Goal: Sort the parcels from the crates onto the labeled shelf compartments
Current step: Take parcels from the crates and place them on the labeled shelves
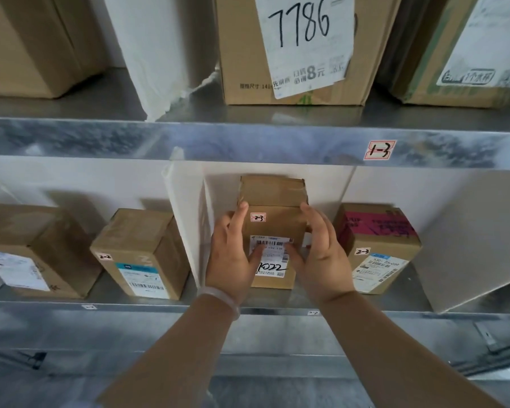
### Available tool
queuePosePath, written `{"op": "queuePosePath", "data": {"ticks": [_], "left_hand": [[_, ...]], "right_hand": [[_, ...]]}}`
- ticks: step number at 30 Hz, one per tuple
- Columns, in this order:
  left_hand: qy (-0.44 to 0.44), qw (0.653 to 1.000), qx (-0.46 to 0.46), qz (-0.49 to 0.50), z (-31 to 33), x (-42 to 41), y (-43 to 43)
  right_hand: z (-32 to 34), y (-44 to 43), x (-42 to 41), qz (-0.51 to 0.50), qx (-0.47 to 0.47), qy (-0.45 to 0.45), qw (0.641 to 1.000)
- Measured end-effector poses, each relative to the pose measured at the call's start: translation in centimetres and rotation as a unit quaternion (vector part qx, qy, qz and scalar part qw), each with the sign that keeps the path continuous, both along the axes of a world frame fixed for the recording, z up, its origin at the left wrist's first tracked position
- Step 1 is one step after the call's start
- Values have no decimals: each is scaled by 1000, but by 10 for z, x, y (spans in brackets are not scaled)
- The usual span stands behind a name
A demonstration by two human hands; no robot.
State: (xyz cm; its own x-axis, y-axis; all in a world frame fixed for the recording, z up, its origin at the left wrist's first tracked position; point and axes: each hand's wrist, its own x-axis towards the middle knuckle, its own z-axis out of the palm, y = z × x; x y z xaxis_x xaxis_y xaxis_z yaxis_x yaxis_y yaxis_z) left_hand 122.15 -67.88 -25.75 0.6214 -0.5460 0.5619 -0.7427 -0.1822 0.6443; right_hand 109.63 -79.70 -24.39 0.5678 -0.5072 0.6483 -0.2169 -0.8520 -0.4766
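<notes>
A small brown cardboard parcel [273,207], tagged "2-3" and marked "1022" on its white label, stands in the middle compartment of the lower metal shelf [277,309]. My left hand [233,257] holds its left side, thumb across the label. On the parcel's right side my right hand [321,254] grips it, thumb also on the label. Another parcel tagged "2-3" [377,245], with pink tape, sits just to the right in the same compartment.
A white divider [186,219] stands left of the held parcel; beyond it are a box tagged "2-2" [142,254] and another box [33,251]. A grey board [465,237] leans at the right. The upper shelf edge [248,142], tagged "1-3", carries large boxes, one marked "7786" [304,45].
</notes>
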Motion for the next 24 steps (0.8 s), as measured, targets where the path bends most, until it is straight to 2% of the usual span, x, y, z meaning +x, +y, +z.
{"op": "queuePosePath", "data": {"ticks": [10, 14, 18, 24], "left_hand": [[-5, 998, 60, 19, 20, -24, 25], [-12, 997, 74, 20, 19, -44, 52], [-24, 993, 102, 52, 9, -62, 89], [-18, 982, 144, 118, 4, -52, 149]], "right_hand": [[11, 12, -24, 29, -23, 61, 997], [16, 20, -38, 50, -57, 37, 996], [13, 46, -44, 91, -73, 11, 993], [4, 103, -38, 161, -71, 69, 982]]}}
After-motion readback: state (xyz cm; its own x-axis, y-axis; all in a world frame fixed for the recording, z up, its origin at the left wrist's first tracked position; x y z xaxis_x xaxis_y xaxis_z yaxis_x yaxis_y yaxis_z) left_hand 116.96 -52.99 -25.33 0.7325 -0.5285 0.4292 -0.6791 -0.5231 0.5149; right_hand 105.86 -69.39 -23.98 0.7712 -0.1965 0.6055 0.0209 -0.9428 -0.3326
